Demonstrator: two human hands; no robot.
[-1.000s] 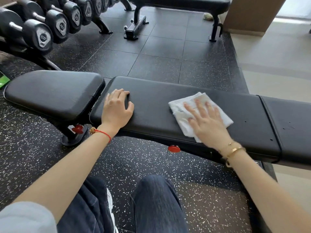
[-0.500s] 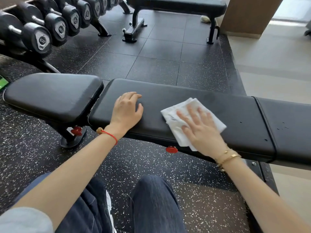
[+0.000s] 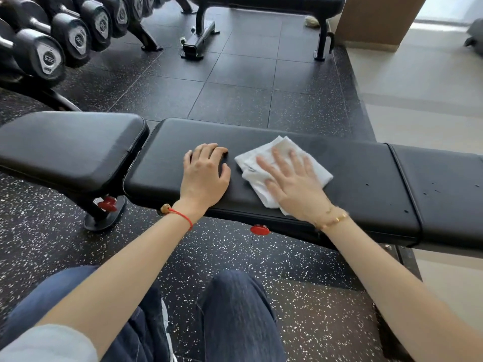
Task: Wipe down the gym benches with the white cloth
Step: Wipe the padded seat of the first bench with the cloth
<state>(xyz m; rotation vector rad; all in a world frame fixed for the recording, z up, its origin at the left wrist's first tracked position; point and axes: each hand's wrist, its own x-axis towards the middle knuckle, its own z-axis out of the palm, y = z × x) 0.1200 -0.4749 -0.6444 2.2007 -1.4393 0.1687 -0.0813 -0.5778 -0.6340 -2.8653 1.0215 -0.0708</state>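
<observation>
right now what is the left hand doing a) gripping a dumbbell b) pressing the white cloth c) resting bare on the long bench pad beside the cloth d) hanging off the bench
c: the left hand lies bare on the long bench pad, just left of the white cloth, while the right hand presses flat on that cloth.

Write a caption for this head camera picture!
Right hand presses white cloth on black bench; left hand rests beside.
</observation>
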